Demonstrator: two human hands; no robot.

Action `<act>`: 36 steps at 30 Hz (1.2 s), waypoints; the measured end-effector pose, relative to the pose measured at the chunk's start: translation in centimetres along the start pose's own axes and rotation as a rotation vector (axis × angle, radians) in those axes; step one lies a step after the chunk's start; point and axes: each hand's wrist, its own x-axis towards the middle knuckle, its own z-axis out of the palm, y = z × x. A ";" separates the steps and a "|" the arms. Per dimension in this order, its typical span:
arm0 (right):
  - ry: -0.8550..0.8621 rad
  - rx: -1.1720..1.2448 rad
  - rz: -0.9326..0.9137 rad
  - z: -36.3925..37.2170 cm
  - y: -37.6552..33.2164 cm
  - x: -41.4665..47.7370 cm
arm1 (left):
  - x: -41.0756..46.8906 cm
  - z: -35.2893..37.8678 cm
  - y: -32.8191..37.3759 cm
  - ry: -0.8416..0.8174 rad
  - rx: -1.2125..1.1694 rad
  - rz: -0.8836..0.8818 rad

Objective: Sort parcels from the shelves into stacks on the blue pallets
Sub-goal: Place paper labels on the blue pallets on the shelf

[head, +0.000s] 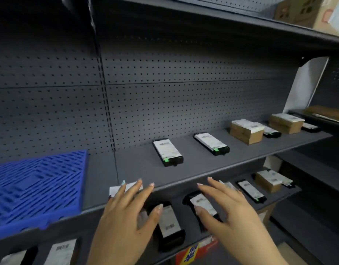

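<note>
Both hands reach toward the lower shelf [247, 202], where small black parcels with white labels lie flat. The left hand [124, 213] has its fingers [145, 190] spread wide and holds nothing; it hovers in front of the edge of the middle shelf [203, 155], over a white slip [115, 189] lying there, and just left of a black parcel [169, 222] on the shelf below. The right hand [228, 205] is likewise open and empty, its thumb and fingers arched over a second parcel [201, 204]; whether the thumb touches it cannot be told. More black parcels [167, 152] and taped brown boxes [247, 131] sit well apart along the middle shelf, and a blue pallet [36, 188] rests on that same shelf at the left. Judging by their look, the black parcels are light, flat and stiff, probably glossy film or plastic that could slide against the metal shelf. The best hold is likely across the narrow width, thumb on one long edge and fingers on the other, so the parcel lifts level without peeling the label. The brown boxes look stiffer and somewhat heavier, and would suit a grip over the top with fingers down both sides. Little here seems fragile, though stacked slick parcels may slip off one another.
</note>
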 end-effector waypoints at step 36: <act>-0.478 0.121 -0.328 11.5 2.0 20.8 | 9.8 0.9 -8.6 -0.192 0.038 -0.425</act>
